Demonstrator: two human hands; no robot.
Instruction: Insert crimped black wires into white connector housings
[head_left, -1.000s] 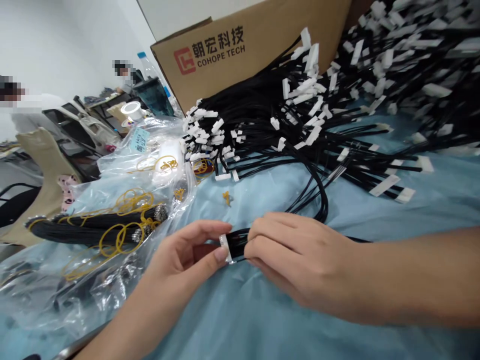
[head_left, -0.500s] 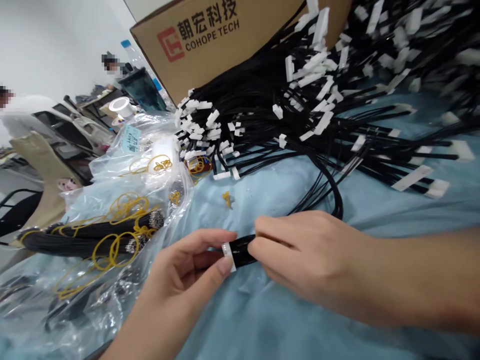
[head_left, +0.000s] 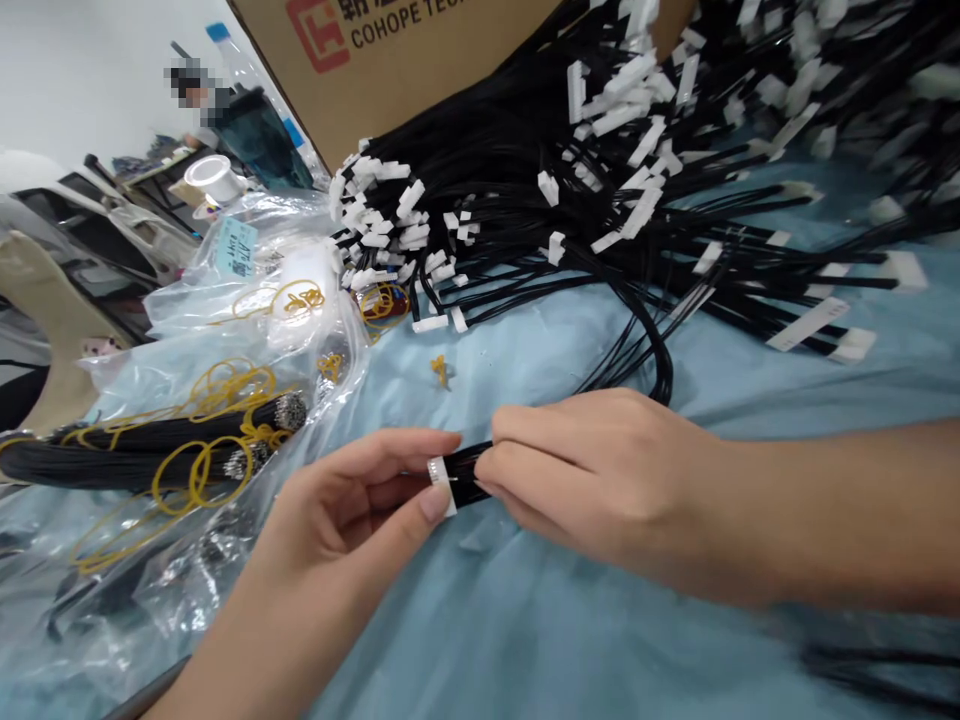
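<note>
A white connector (head_left: pixel 441 484) with black wires running out of its right side is pinched between the thumb and fingers of my left hand (head_left: pixel 352 520). My right hand (head_left: pixel 600 480) is closed at those black wires (head_left: pixel 469 472), just right of the connector. Its fingertips seem to pinch a wire end by the connector, a thin light tip showing there; the rest of the grip is hidden. Behind my right hand the wires curve up in a loop (head_left: pixel 660 370) toward the pile.
A large pile of black wire harnesses (head_left: pixel 510 190) with white connectors spreads across the blue cloth (head_left: pixel 525 350). Behind it stands a cardboard box (head_left: pixel 420 80). At left, clear plastic bags (head_left: pixel 172 400) lie with black wire bundles (head_left: pixel 112 450) and yellow rubber bands (head_left: pixel 202 470). Another person sits farther back.
The view has shifted, so the scene sits slightly higher and farther left. Both hands keep their hold beside the connector. A thin light wire tip now shows at the connector's right edge.
</note>
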